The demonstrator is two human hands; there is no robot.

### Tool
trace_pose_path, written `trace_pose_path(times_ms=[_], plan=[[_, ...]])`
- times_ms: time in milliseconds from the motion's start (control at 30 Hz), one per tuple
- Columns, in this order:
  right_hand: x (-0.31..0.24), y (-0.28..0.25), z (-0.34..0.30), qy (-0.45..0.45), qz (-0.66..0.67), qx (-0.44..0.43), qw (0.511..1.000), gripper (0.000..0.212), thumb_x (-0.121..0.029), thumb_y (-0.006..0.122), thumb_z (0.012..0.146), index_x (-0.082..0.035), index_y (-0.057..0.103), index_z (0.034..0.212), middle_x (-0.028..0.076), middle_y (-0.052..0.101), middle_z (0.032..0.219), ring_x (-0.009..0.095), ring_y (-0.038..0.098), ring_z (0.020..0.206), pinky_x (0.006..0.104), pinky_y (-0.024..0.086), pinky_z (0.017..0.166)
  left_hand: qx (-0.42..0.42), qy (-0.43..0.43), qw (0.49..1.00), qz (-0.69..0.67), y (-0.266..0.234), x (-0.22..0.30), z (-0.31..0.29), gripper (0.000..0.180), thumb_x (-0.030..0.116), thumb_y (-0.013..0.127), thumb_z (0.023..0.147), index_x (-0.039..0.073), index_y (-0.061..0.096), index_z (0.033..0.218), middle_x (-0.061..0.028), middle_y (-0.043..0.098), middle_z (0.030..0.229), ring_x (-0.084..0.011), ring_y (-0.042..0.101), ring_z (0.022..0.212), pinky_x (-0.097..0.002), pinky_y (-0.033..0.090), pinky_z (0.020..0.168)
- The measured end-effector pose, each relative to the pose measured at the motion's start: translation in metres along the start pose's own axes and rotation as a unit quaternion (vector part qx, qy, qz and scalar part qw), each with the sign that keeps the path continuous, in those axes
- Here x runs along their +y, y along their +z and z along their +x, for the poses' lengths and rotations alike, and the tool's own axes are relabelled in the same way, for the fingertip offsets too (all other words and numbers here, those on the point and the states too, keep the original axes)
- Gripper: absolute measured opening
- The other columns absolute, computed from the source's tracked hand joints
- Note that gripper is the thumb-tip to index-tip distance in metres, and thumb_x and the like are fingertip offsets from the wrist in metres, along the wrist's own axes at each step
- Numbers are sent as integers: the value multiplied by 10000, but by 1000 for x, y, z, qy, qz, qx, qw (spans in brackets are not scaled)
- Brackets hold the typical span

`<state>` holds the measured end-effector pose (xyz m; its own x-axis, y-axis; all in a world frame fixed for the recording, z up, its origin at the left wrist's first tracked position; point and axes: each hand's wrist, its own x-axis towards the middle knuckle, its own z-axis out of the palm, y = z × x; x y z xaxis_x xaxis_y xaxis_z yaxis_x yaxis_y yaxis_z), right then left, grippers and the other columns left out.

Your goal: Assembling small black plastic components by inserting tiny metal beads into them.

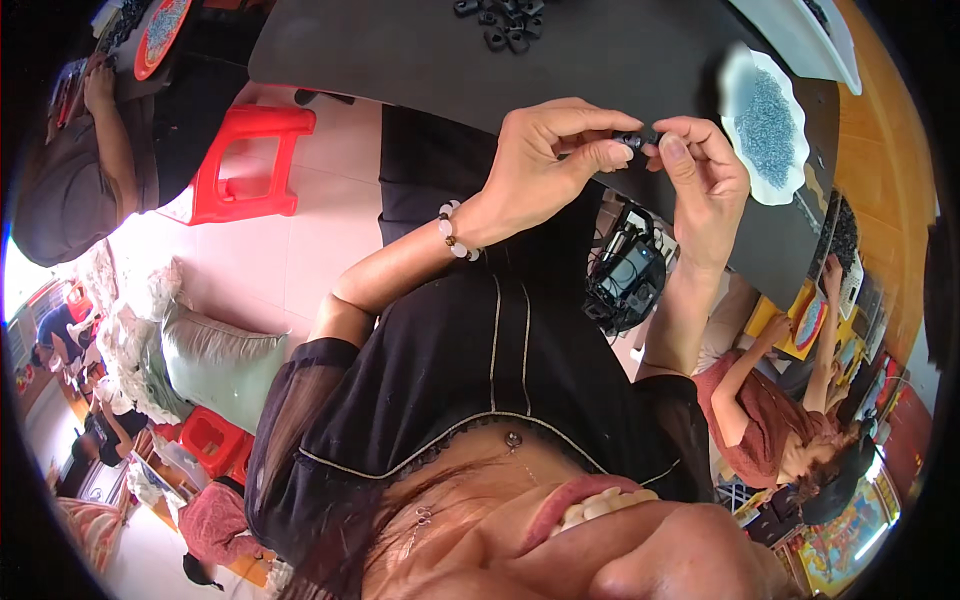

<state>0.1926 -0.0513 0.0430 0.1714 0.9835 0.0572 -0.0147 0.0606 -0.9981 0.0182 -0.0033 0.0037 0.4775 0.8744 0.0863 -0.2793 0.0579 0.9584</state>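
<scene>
Dark grey smooth-topped table (620, 70) ahead. Near its far edge, loose heap of small chunky black parts (508, 22), well apart from both hands. To the right, white scalloped dish (772, 193) with grey-blue granules (768, 130) inside; near the right hand (708, 175). Beyond, white shallow straight-edged tray (803, 42). Below the hands, black boxy device with cables (628, 272). Farther left, red plastic stool (268, 123) on pale tiled floor (335, 170); pale green stuffed cushion (225, 365) lower down. At right, co-worker in reddish-brown top (750, 420), arms out toward yellow surface (800, 318).

Small black rounded piece (627, 139): held up between both hands, clear of heap and dish. Left end pinched between thumb and forefinger of the left hand (548, 150); right end pinched by right thumb and forefinger. Partly hidden by fingertips; cannot tell whether one piece or two joined.
</scene>
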Motion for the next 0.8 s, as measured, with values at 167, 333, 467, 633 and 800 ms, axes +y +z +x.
trace_pose_path(times_ms=[167, 333, 467, 633, 800], plan=[[8, -7, -1, 2, 49, -14, 999, 162, -87, 686, 904, 34, 649, 1005, 55, 662, 840, 87, 609, 759, 206, 472, 705, 27, 81, 996, 42, 3, -5, 3, 253, 13, 722, 841, 19, 712, 1093, -73, 664, 1001, -110, 632, 870, -230, 537, 765], [17, -15, -3, 6, 71, -9, 997, 172, -99, 712, 885, 38, 660, 973, 54, 660, 833, 84, 590, 728, 193, 459, 687, 29, 109, 990, 86, 5, -9, 4, 258, -2, 734, 820, 54, 732, 1072, -66, 664, 1022, -99, 625, 878, -210, 528, 737], [18, -17, -7, 22, 79, -15, 997, 148, -92, 719, 876, 37, 673, 933, 48, 638, 823, 78, 563, 705, 186, 440, 654, 9, 122, 982, 143, 8, -11, 5, 254, -11, 737, 810, 68, 744, 1051, -64, 667, 1019, -90, 628, 846, -186, 523, 705], [20, -19, -9, 24, 66, 0, 998, 140, -94, 720, 876, 34, 677, 914, 43, 615, 808, 77, 549, 697, 185, 429, 639, 9, 133, 979, 151, 13, -14, 5, 254, -21, 739, 805, 56, 742, 1047, -63, 668, 1000, -84, 626, 826, -182, 519, 687], [18, -22, -11, 18, 84, -1, 996, 137, -102, 718, 881, 26, 674, 904, 38, 621, 805, 72, 563, 704, 189, 431, 634, 24, 92, 992, 86, 18, -14, 4, 263, -40, 735, 777, 59, 740, 1021, -78, 691, 918, -133, 647, 796, -245, 526, 709]])
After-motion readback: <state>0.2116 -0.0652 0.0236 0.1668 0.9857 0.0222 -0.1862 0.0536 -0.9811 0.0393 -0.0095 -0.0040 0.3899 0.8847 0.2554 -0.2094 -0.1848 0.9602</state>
